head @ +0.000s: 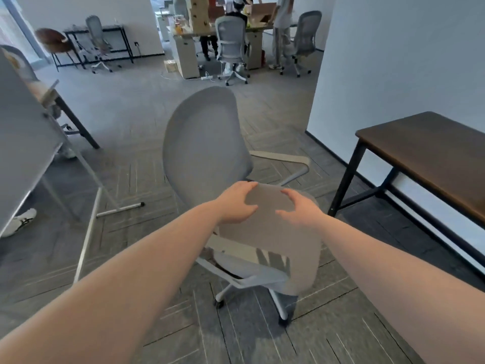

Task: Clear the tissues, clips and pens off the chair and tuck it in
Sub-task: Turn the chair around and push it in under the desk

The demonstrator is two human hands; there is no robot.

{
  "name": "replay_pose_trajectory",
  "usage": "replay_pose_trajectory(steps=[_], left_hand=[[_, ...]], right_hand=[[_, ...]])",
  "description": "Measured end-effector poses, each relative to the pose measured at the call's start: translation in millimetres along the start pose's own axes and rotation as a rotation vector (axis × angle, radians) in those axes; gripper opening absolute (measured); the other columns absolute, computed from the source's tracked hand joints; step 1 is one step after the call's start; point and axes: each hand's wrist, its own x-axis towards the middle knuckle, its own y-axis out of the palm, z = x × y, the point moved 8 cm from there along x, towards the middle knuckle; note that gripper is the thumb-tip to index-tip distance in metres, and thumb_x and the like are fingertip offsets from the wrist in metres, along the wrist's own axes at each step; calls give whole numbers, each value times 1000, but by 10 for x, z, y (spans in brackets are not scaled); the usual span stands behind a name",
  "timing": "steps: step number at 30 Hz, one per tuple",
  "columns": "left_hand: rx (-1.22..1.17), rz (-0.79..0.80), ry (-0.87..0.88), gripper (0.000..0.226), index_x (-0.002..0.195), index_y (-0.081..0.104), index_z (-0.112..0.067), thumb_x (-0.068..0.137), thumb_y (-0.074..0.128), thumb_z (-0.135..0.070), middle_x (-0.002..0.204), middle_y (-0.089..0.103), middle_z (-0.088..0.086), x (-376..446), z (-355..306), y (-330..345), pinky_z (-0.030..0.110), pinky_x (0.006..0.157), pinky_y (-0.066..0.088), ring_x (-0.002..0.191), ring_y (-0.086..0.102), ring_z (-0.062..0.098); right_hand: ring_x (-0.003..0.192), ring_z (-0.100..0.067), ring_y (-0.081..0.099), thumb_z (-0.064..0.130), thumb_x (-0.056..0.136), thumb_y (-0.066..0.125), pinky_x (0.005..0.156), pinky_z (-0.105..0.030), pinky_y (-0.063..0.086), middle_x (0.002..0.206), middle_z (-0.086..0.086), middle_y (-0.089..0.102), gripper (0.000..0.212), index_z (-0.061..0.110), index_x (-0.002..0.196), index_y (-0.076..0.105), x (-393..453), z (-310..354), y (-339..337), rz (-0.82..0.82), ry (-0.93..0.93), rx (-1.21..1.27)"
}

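A grey office chair (pixel 286 248) on a white wheeled base stands in the middle of the carpet, its backrest towards me. My left hand (pixel 236 203) and my right hand (pixel 299 208) both grip the top edge of that backrest, thumbs on the near face. The seat (pixel 249 269) is mostly hidden behind the backrest, and the part that shows is bare. A larger grey oval shell (pixel 204 140) rises just beyond; I cannot tell whether it belongs to the same chair. No tissues, clips or pens are in view.
A dark wooden table (pixel 433 158) with black legs stands against the white wall on the right. On the left are a grey panel on a white frame (pixel 89 232) and someone's white shoe (pixel 21 222). Desks, chairs and people fill the back of the room.
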Motion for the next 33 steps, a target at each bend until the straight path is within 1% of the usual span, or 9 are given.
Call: replay_pose_trajectory(steps=[3, 6, 9, 13, 19, 22, 25, 30, 33], left_hand=[[-4, -152, 132, 57, 146, 30, -12, 94, 53, -19, 153, 32, 6, -111, 154, -544, 22, 113, 16, 142, 28, 19], [-18, -252, 211, 54, 145, 33, -17, 94, 51, -20, 153, 33, 3, -111, 385, -1029, 26, 116, 18, 142, 28, 17], [-19, -345, 236, 50, 142, 39, -17, 94, 51, -20, 152, 35, 2, -12, 658, -1451, 25, 115, 18, 142, 29, 16], [-14, -472, 226, 47, 140, 43, -14, 94, 52, -21, 151, 37, 6, 271, 1034, -1970, 26, 115, 18, 142, 31, 19], [67, -425, 157, 47, 145, 33, -19, 99, 39, -27, 157, 27, 2, 865, 1565, -2472, 30, 118, 14, 146, 21, 17], [149, -352, 161, 53, 148, 26, -21, 97, 37, -11, 160, 18, 1, 1169, 1763, -2605, 30, 119, 10, 148, 14, 17], [272, -233, 164, 76, 151, 14, -28, 87, 45, 0, 162, 5, -2, 1503, 1931, -2640, 34, 120, 11, 149, 6, 18], [589, -54, 299, 96, 150, 1, -35, 83, 69, -26, 161, -7, -2, 2017, 2023, -2582, 40, 122, 13, 149, -1, 19], [644, -22, 464, 96, 151, 11, -30, 78, 73, -37, 162, -2, 0, 2259, 1920, -2594, 33, 121, 9, 149, 3, 19]], right_hand=[[139, -23, 37, 30, 93, 56, 109, -31, 32, 153, -4, 36, 65, 19, 149, 26, 121, 578, 214, -43, -29, 22], [135, -24, 42, 34, 94, 53, 107, -35, 37, 152, -2, 38, 62, 23, 149, 26, 253, 1016, 355, -92, -29, 105], [141, -21, 33, 40, 95, 51, 111, -33, 29, 155, 1, 33, 64, 23, 150, 24, 462, 1395, 451, -119, -47, 167], [141, -19, 33, 46, 94, 50, 111, -32, 28, 154, 0, 34, 67, 22, 150, 23, 809, 1829, 477, -171, -76, 234], [142, -20, 31, 57, 89, 49, 104, -30, 32, 157, 3, 28, 76, 27, 151, 18, 1521, 2330, 426, -152, -104, 336], [143, -21, 29, 60, 86, 52, 111, -34, 29, 158, 1, 25, 83, 25, 152, 16, 1866, 2560, 345, -161, -108, 394], [144, -21, 26, 60, 83, 57, 113, -35, 27, 159, 0, 21, 91, 23, 153, 11, 2111, 2710, 341, -143, -89, 413], [146, -20, 22, 52, 82, 64, 113, -30, 25, 161, -2, 16, 101, 15, 153, 2, 2335, 2813, 437, -96, -39, 319], [140, -25, 32, 38, 86, 64, 107, -31, 33, 156, -7, 28, 90, 14, 152, 8, 2449, 2847, 400, -87, 31, 260]])
